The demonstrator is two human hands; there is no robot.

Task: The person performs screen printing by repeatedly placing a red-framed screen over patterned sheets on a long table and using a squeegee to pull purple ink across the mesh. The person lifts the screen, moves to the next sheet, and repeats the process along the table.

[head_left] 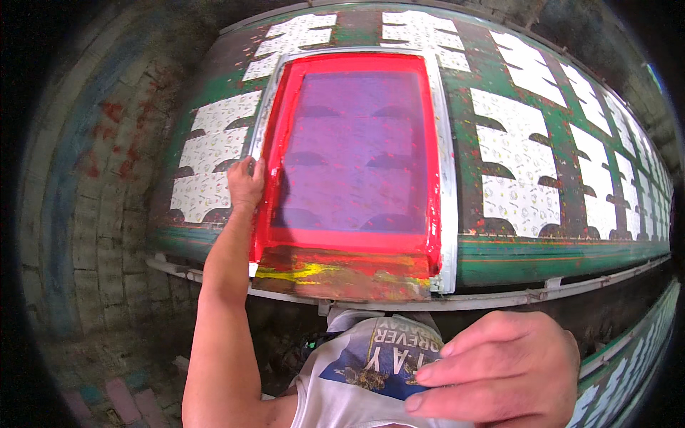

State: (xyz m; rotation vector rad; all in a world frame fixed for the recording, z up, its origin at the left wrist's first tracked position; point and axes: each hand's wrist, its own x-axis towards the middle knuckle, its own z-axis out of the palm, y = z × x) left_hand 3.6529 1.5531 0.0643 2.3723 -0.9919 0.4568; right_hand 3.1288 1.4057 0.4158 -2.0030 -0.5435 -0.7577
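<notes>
A screen-printing frame (447,185) with metal rails lies on the long green table (492,260). Its purple mesh (349,157) has a wide red border, and dark curved shapes of the white pieces beneath show through. My left hand (246,184) is closed around the frame's left rail, with the fingers wrapped over its edge. Close to the camera, at the lower right, I hold my right hand (506,367) up in front of my shirt. Its fingers are stretched and slightly bent, with nothing visible in them.
White patterned cut pieces (517,167) lie in rows along the table, on both sides of the frame. Yellow and brown ink smears mark the frame's near end (342,274). A metal rail (499,301) runs along the table's near edge. Another table (628,371) stands at the lower right.
</notes>
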